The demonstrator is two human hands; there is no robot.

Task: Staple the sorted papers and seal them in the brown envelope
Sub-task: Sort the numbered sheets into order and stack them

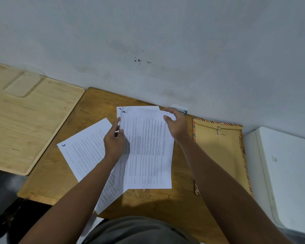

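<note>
A small stack of printed white papers (pixel 146 150) lies in the middle of the brown wooden table (pixel 63 173), its top sheet marked with a handwritten number. My left hand (pixel 114 143) pinches the stack's left edge. My right hand (pixel 176 125) grips the top right corner, thumb on the sheet. Another printed sheet (pixel 84 152), marked 5, lies slanted to the left, partly under the stack. The brown envelope (pixel 220 152), with a striped border and string clasp, lies flat to the right, partly hidden by my right forearm. A stapler-like object (pixel 182 111) peeks out behind my right hand.
A light wooden board (pixel 25 120) adjoins the table on the left. A white box-like object (pixel 285 173) stands at the right. A grey wall (pixel 148 41) runs along the table's far edge. The floor shows dark at the lower left.
</note>
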